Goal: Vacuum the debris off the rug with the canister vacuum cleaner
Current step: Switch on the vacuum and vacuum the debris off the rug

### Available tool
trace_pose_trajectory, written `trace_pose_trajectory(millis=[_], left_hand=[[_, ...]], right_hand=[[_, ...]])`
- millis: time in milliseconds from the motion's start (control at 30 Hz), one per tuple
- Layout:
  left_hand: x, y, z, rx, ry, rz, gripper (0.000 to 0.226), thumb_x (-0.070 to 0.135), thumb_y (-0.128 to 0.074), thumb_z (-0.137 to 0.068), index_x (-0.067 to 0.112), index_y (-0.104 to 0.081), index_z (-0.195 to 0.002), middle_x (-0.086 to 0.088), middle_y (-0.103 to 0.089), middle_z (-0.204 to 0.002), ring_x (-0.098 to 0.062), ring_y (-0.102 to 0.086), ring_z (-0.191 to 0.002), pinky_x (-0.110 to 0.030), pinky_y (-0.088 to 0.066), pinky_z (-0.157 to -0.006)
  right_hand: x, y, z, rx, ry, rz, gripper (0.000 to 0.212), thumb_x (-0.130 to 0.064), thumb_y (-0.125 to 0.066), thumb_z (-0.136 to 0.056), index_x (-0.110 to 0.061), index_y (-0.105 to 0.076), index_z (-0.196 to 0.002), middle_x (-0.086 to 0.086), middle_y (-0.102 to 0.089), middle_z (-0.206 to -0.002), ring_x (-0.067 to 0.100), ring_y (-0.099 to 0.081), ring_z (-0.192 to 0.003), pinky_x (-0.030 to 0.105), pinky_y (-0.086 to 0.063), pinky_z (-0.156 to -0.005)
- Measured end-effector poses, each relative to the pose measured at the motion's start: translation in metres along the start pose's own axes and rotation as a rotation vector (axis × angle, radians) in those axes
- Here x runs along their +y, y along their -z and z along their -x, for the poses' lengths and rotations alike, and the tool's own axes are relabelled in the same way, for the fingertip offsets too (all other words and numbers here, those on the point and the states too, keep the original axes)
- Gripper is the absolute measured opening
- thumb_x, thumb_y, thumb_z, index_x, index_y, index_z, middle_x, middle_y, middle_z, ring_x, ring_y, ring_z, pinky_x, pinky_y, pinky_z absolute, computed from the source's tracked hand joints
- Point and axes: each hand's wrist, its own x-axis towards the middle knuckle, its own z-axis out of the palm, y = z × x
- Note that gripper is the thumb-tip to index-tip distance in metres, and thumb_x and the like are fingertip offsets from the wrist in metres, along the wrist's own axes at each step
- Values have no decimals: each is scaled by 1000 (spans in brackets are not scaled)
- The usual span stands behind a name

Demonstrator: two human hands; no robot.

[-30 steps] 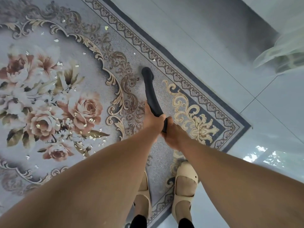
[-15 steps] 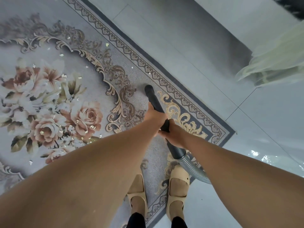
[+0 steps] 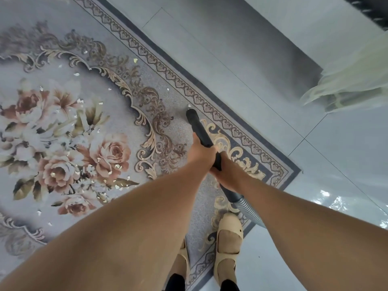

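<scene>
A black vacuum wand (image 3: 198,128) points down at the grey floral rug (image 3: 117,85), its nozzle tip near the ornate inner border. A small pale scrap (image 3: 189,105) lies just beyond the tip. My left hand (image 3: 200,153) grips the wand higher up; my right hand (image 3: 225,175) grips it just behind, near the ribbed grey hose (image 3: 246,208). Several pale debris flakes (image 3: 98,160) are scattered over the rose pattern at the left. The canister itself is out of view.
The rug's corner (image 3: 294,171) ends on glossy grey floor tiles (image 3: 336,156). A sheer pale curtain (image 3: 352,85) hangs at the right edge. My feet in beige shoes (image 3: 228,246) stand on the rug's near border.
The view has shifted, so the rug corner sits further left and the hose shows. The nozzle tip has moved close to a scrap by the border. Both hands keep their hold.
</scene>
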Motion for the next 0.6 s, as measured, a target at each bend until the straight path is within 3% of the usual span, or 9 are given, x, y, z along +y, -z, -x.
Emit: trace_pose_trajectory(millis=[233, 400, 500, 600], left_hand=[[5, 15, -8, 25, -53, 94, 76, 24, -61, -90, 32, -18, -152, -8, -62, -123, -31, -63, -105, -47, -56, -87], [37, 47, -29, 44, -69, 84, 67, 25, -62, -91, 26, -27, -149, -8, -59, -119, -33, -62, -104, -48, -56, -86], [42, 59, -36, 57, -70, 88, 60, 22, -60, -93, 22, -32, -146, -8, -58, -117, -34, -61, -104, -48, -56, -87], [38, 66, -37, 93, -79, 79, 61, 25, -58, -94, 21, -29, -148, -8, -60, -121, -33, -61, -106, -48, -55, -89]], right_hand=[[-18, 6, -5, 44, 39, 61, 31, -39, -48, -99, -17, -32, -114, 6, -59, -83, 22, -61, -67, 38, -51, -62], [-60, 16, -37, 82, 49, 49, 48, -40, -47, -99, -12, -29, -133, 3, -55, -82, 18, -56, -66, 34, -47, -59], [-74, 17, -44, 68, 60, 75, 50, -39, -47, -100, -9, -28, -135, 2, -54, -78, 15, -54, -62, 31, -42, -52], [-80, 12, -46, 70, 74, 86, 47, -40, -46, -99, -10, -30, -131, 4, -56, -80, 19, -57, -64, 34, -47, -56]])
